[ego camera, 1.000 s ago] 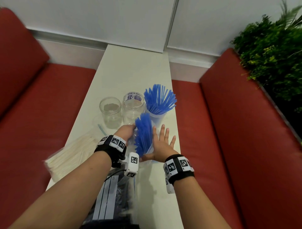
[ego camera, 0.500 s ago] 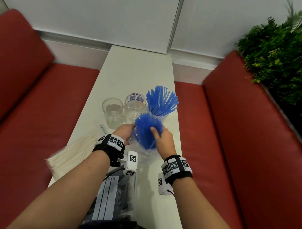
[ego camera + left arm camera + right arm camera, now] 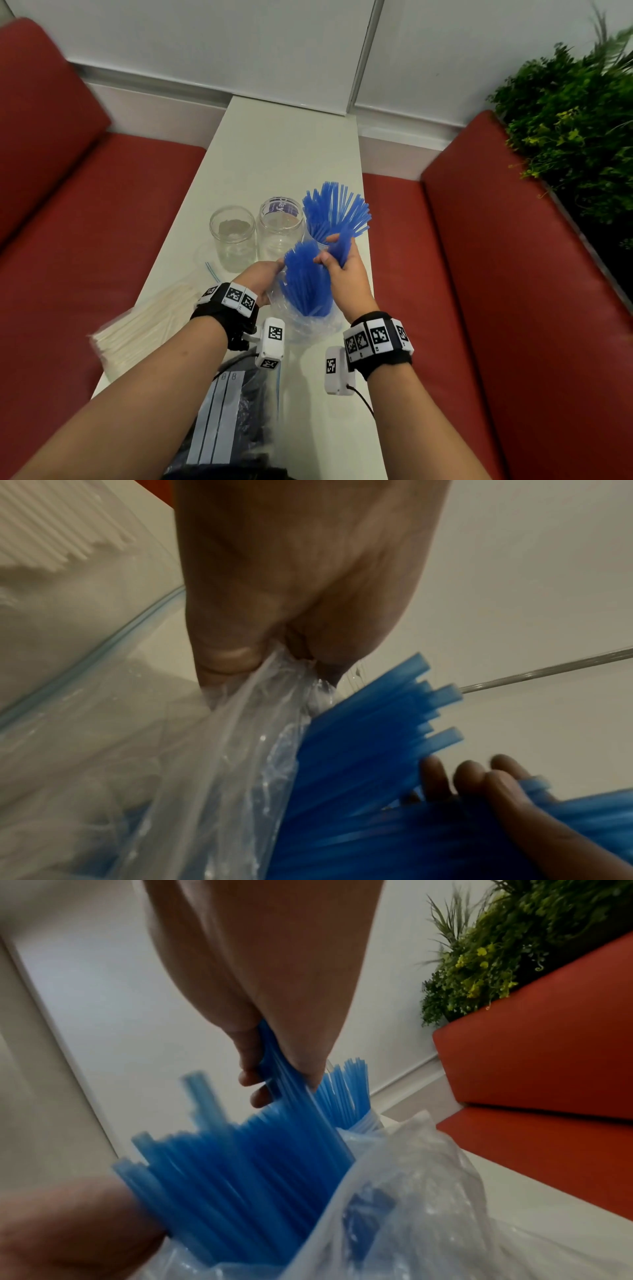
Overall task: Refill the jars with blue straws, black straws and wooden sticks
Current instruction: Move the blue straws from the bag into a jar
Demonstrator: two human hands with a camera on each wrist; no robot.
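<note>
Three clear jars stand in a row on the white table (image 3: 284,150): the left jar (image 3: 233,236) and the middle jar (image 3: 280,228) hold nothing, the right jar holds a fan of blue straws (image 3: 337,209). My left hand (image 3: 262,279) pinches the rim of a clear plastic bag (image 3: 301,325) (image 3: 240,723) that holds a bunch of blue straws (image 3: 305,277) (image 3: 240,1191). My right hand (image 3: 342,270) grips a smaller bunch of blue straws (image 3: 277,1069) from that bag, their tips raised toward the right jar.
A bag of pale wooden sticks (image 3: 147,325) lies at the table's left edge. A zip bag of black straws (image 3: 236,418) lies near me. Red bench seats (image 3: 513,308) flank the narrow table, and green plants (image 3: 575,113) stand at the right.
My right hand, flat beside the bag a second ago, has closed on some blue straws and lifted them toward the right jar. My left hand keeps hold of the bag.
</note>
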